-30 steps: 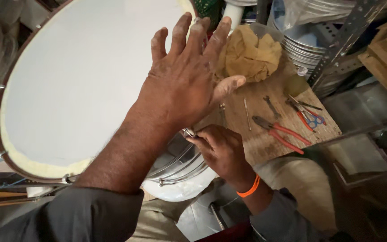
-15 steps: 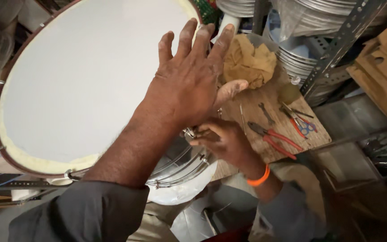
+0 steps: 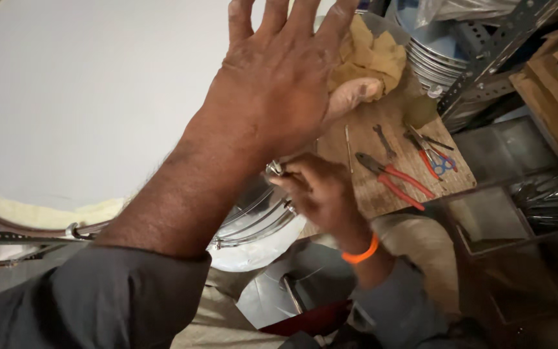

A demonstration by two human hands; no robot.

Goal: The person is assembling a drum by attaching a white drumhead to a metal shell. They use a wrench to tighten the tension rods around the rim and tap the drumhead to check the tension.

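A large drum (image 3: 85, 97) with a white head fills the upper left. The left hand (image 3: 279, 84) lies flat on its edge, fingers spread. Below, the right hand (image 3: 321, 194) pinches a small metal key (image 3: 274, 169) at the chrome rim (image 3: 253, 223). Red-handled pliers (image 3: 392, 178) lie on a wooden board (image 3: 382, 139) nearby.

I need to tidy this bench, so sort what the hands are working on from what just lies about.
In hand:
- large round white-skinned drum, left hand spread flat on it
- small silver metal key at the chrome rim, pinched by right hand

Lying about:
- red-handled pliers
- blue-handled scissors
- crumpled yellow cloth
- stacked metal hoops
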